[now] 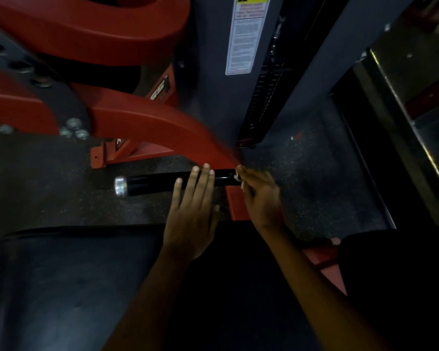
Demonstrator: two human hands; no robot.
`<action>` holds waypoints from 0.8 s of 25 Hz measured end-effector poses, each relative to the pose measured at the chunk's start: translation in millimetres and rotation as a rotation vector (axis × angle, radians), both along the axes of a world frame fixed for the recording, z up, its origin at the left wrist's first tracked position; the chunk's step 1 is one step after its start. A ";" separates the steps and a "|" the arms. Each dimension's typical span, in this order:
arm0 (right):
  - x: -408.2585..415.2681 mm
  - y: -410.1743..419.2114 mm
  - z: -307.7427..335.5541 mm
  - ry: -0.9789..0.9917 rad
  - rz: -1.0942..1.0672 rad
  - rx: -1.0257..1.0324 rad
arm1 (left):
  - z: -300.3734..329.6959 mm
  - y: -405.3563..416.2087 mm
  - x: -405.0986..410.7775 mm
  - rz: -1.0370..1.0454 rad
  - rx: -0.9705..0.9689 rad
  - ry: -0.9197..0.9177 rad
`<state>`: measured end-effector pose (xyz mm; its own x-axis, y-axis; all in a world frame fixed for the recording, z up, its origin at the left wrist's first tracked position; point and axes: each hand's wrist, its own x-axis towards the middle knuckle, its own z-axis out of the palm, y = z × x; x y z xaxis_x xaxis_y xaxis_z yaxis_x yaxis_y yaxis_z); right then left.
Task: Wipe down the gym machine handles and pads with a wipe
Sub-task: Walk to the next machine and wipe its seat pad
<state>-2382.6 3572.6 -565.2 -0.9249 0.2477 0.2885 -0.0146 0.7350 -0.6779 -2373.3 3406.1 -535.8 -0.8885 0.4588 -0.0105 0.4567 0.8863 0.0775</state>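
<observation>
A black handle (152, 184) with a silver end cap (120, 186) sticks out leftward from a red machine arm (162, 127) at mid frame. My left hand (193, 214) lies over the handle with straight fingers resting on it. My right hand (260, 196) is at the handle's inner end, where it joins the red arm, and its fingers pinch a small white wipe (239, 179) against the bar. Most of the wipe is hidden under the fingers. A dark seat pad (74, 287) fills the lower left.
A grey upright column (213, 72) with a white warning label (246, 36) and a weight stack (266, 97) stands behind the handle. Speckled dark floor (314, 173) surrounds the machine. A metal-edged frame (401, 117) runs along the right side.
</observation>
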 end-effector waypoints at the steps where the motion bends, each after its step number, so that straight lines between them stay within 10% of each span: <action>1: 0.9 5.6 -6.5 -0.005 0.008 0.016 | -2.8 -1.5 0.5 -0.007 -0.026 0.015; 10: -13.5 62.5 -45.2 -0.473 -0.257 -0.106 | -2.7 2.2 1.3 -0.025 -0.097 0.041; 20: -11.8 14.3 -14.2 -0.097 -0.043 -0.013 | -4.2 1.8 1.8 -0.033 -0.128 0.056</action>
<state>-2394.4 3586.8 -579.4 -0.9368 0.2905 0.1949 0.0824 0.7247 -0.6841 -2371.5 3407.9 -539.9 -0.8740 0.4855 -0.0220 0.4859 0.8719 -0.0614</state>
